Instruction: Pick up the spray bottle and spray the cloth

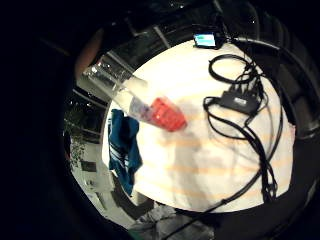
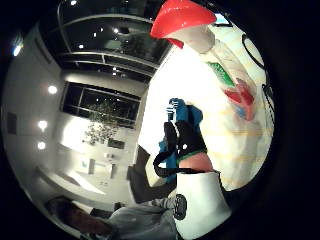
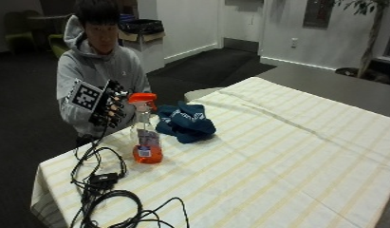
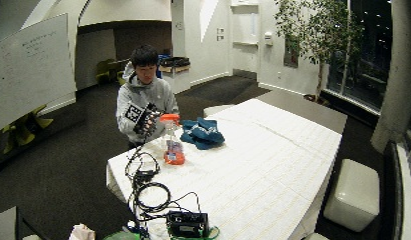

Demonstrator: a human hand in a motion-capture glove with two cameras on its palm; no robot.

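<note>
Upright on the worktop [image 3: 289, 156], the spray bottle [image 3: 145, 135] stands with its long axis vertical, red trigger head on top, orange liquid pooled at its base. At about two o'clock from it, just beside, lies the bunched blue cloth [image 3: 185, 122]. At nine o'clock, level with the bottle's head and near it but apart, hovers the gloved right hand [image 3: 111, 110], its fingers spread and relaxed, holding nothing. Judging from this, the reach is a short sideways move toward three o'clock onto the neck. Black cables [image 3: 106, 190] lie at seven o'clock.
</note>
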